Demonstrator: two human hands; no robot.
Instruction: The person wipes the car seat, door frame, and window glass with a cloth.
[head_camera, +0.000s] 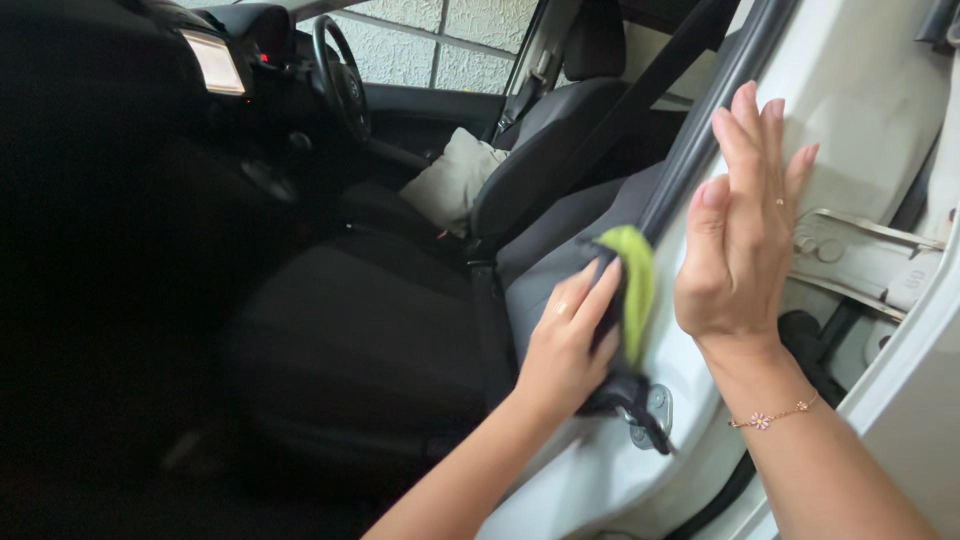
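- Centre frame: your left hand (565, 345) grips a yellow-green cleaning cloth (632, 285), fingers closed around it, pressing it against the white car door pillar (860, 95).
- Right of it, your right hand (742, 235) is open, fingers straight, holding nothing.

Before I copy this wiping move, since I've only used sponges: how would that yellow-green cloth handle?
The cloth is probably floppy: it folds over the left hand's fingers. It likely weighs little, bunched in one hand. Pushed along the door pillar, it should drag rather than roll.
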